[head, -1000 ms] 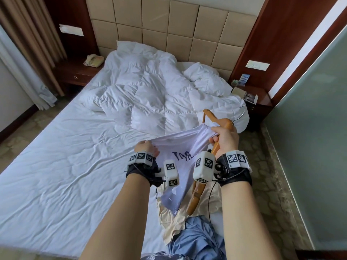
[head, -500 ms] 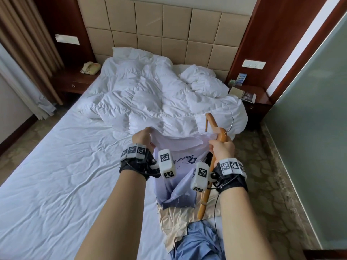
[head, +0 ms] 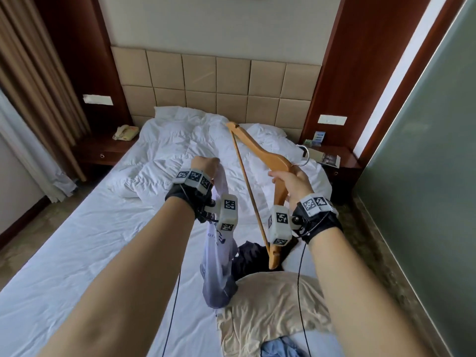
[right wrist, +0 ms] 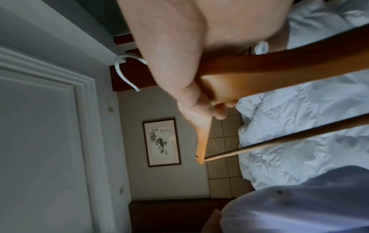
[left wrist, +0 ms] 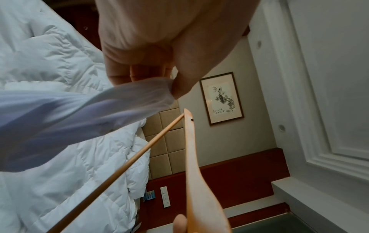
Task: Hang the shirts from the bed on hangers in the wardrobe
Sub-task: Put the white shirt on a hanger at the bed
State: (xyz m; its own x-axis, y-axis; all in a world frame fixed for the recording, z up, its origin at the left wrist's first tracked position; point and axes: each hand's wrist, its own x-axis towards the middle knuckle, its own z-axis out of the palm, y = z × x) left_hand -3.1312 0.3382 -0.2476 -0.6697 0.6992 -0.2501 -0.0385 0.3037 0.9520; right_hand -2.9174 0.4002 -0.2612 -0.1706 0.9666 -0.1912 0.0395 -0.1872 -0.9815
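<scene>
As before gripped, hanger (head: 260, 153) now outside shirt (head: 219, 256)

a hotel bedroom by the look of it. a wide bed (head: 77, 253) with white sheets and a rumpled white duvet (head: 180, 150) stands against a padded beige headboard (head: 216, 81) set between dark wood panels. a nightstand on each side, one with a corded telephone (head: 125, 132), the other with leaflets (head: 325, 158). wall switch plates (head: 332, 119), heavy brown curtains (head: 33, 86), and a framed ink painting (left wrist: 221, 97) complete it.
</scene>
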